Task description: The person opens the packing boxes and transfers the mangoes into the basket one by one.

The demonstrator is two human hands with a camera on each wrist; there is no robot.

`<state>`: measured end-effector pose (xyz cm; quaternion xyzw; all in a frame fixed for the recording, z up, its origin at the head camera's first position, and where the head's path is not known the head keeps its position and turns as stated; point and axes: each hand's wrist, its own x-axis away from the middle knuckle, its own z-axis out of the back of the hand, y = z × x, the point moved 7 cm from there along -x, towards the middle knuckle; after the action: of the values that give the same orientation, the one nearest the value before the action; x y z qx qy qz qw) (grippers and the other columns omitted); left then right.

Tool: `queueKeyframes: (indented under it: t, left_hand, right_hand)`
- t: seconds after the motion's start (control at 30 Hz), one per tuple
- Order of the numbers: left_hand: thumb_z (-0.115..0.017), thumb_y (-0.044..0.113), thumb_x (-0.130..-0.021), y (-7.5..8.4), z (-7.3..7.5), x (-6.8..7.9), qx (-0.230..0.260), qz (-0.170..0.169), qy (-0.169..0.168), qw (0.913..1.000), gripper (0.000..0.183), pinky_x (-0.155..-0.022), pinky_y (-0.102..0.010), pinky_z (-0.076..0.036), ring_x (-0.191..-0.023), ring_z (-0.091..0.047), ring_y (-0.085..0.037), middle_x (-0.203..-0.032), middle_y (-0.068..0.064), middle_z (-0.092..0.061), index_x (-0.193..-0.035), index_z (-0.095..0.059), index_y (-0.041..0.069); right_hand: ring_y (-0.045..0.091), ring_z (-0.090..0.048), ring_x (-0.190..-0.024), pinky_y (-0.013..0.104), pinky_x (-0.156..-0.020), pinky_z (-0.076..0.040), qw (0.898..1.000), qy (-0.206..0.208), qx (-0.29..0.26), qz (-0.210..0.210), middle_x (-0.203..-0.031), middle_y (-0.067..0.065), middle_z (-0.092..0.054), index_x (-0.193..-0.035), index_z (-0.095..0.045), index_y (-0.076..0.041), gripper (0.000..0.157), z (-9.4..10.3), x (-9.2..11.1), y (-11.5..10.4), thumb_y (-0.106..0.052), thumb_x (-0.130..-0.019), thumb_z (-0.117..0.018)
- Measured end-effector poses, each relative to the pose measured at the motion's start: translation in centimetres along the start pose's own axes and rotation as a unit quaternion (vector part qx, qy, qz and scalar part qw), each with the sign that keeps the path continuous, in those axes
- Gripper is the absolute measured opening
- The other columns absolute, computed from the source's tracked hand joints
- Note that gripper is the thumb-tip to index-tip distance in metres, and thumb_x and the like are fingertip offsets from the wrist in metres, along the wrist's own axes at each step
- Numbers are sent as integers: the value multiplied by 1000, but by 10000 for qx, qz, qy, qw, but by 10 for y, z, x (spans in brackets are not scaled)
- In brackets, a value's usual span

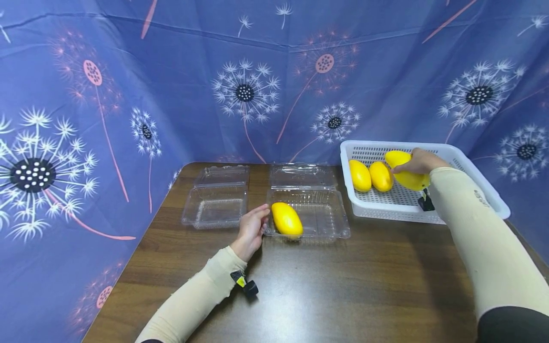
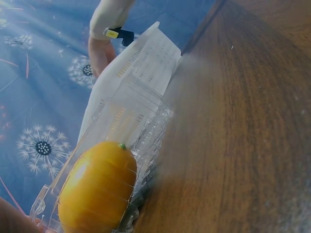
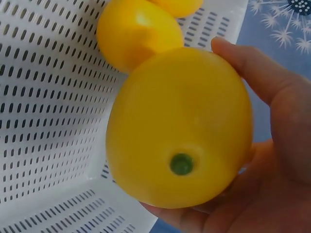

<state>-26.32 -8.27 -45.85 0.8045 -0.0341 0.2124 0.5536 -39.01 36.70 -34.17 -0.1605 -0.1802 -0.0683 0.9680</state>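
Note:
My right hand (image 1: 418,162) grips a yellow mango (image 3: 180,126) above the white basket, its thumb along one side and its fingers beneath. A small green stem end faces the right wrist camera. Two more mangoes (image 1: 370,176) lie side by side in the left part of the basket (image 1: 386,212). My left hand (image 1: 252,229) holds the left edge of an open clear plastic clamshell container (image 1: 321,221); its fingertips are partly hidden in the left wrist view. One mango (image 1: 286,219) lies in that container, at its left side near the hand.
A second clear clamshell container (image 1: 216,207) stands open on the left of the wooden table (image 1: 326,290). The basket's raised walls border the right hand. Behind everything hangs a blue dandelion-print cloth (image 1: 180,95).

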Motion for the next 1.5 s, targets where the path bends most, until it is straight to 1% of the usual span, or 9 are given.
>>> queueKeyframes:
  t: [0.3, 0.47, 0.63, 0.8, 0.93, 1.03, 1.1, 1.27, 1.5]
  left_hand:
    - [-61, 4, -90, 2, 0, -1, 5, -27, 11, 10000, 37, -50, -10, -36, -62, -47, -3, -80, 7, -57, -126, -60, -4]
    - [-61, 4, -90, 4, -3, -3, -11, -42, -38, 10000, 38, -49, -9, -35, -61, -47, -2, -81, 6, -57, -127, -59, -5]
    - [-63, 4, -89, 7, -6, -6, -44, -138, -66, 9999, 35, -48, -9, -36, -60, -46, -2, -80, 5, -57, -123, -63, -3]
    - [-65, 5, -87, 7, -4, -6, -19, -308, -184, 9994, 29, -49, -9, -37, -60, -47, -2, -81, 3, -59, -116, -68, 1]
    - [-63, 6, -90, 1, 0, -5, -168, -93, -65, 9998, 34, -48, -9, -36, -62, -46, -2, -84, 4, -60, -122, -64, -1]
    - [-61, 7, -91, -1, 1, -4, -195, 16, -85, 9998, 38, -48, -9, -35, -62, -45, -2, -83, 5, -57, -128, -60, -2]
    - [-61, 7, -92, -1, 2, -4, -173, 42, -116, 9998, 39, -49, -10, -35, -63, -45, -2, -83, 5, -56, -130, -58, -2]
    - [-60, 6, -92, 1, 1, -3, -112, 13, -101, 9999, 37, -49, -9, -36, -63, -46, -2, -85, 5, -58, -128, -59, -3]
    - [-60, 4, -91, 2, 1, -4, -39, -9, -55, 10000, 36, -48, -9, -36, -60, -46, -1, -80, 7, -57, -126, -60, -5]
  right_hand:
    - [39, -52, -91, 44, -72, -51, 9979, 130, 410, -488, -105, 32, -49, -128, -32, 19, 88, 2, -17, 15, -51, -86, -64]
    - [42, -51, -99, 48, -79, -53, 9956, -216, 266, -877, -115, 34, -47, -129, -33, 16, 93, -3, -23, 29, -56, -82, -67]
    - [45, -48, -106, 56, -88, -50, 9938, -492, 345, -931, -124, 36, -41, -132, -32, 16, 109, -5, -28, 38, -68, -74, -68]
    - [48, -43, -114, 58, -90, -49, 9882, -818, -100, -1293, -135, 38, -31, -141, -26, 12, 121, -15, -33, 51, -74, -68, -70]
    - [48, -37, -119, 59, -94, -47, 9814, -1048, -531, -1519, -141, 38, -23, -145, -20, 11, 126, -28, -38, 58, -73, -67, -71]
    - [46, -38, -117, 57, -92, -48, 9824, -1033, -500, -1471, -139, 36, -26, -144, -25, 8, 116, -33, -40, 56, -70, -71, -69]
    - [45, -40, -115, 56, -90, -49, 9845, -966, -396, -1409, -136, 35, -29, -144, -25, 7, 109, -33, -33, 48, -68, -76, -65]
    - [46, -40, -114, 61, -90, -47, 9876, -766, -503, -1271, -135, 34, -32, -146, -24, 4, 95, -27, 20, 15, -62, -86, -57]
    - [48, -39, -117, 64, -92, -45, 9848, -910, -495, -1395, -142, 36, -27, -149, -19, 4, 106, -27, -19, 37, -66, -82, -60]
